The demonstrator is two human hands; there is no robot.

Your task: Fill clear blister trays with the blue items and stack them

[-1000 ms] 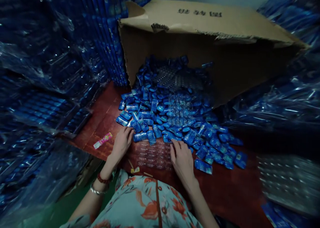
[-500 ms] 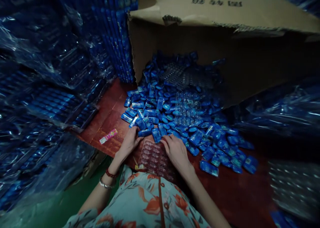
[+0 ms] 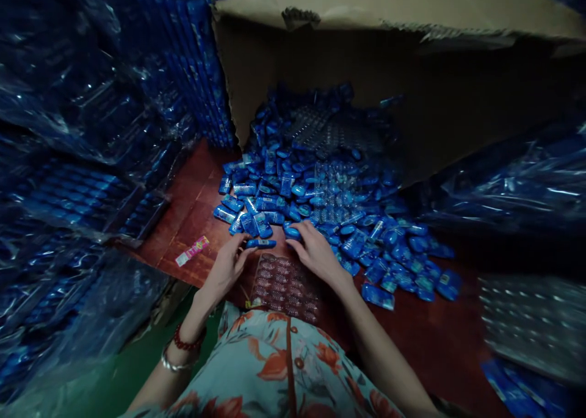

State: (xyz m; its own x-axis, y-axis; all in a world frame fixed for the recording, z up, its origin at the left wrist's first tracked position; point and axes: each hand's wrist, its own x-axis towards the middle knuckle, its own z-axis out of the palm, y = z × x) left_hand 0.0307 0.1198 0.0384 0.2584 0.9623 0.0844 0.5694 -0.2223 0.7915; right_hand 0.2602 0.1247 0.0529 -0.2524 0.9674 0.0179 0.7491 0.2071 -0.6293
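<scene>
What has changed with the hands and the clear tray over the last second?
Both hands moved up to the near edge of the pile: left hand now pinches a blue packet, right hand grips another. The clear tray turned and slid nearer. Box and pink wrapper stayed.

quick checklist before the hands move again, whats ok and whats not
1. Left hand pinches a blue packet: ok.
2. Right hand on the blue packet pile; grip on any one packet: cannot tell.
3. Clear blister tray flat between both hands: ok.
4. Tray pockets nearest the person unfilled: ok.
5. Cardboard box on its side, mouth open: ok.
6. Pink wrapper apart from tray: ok.
</scene>
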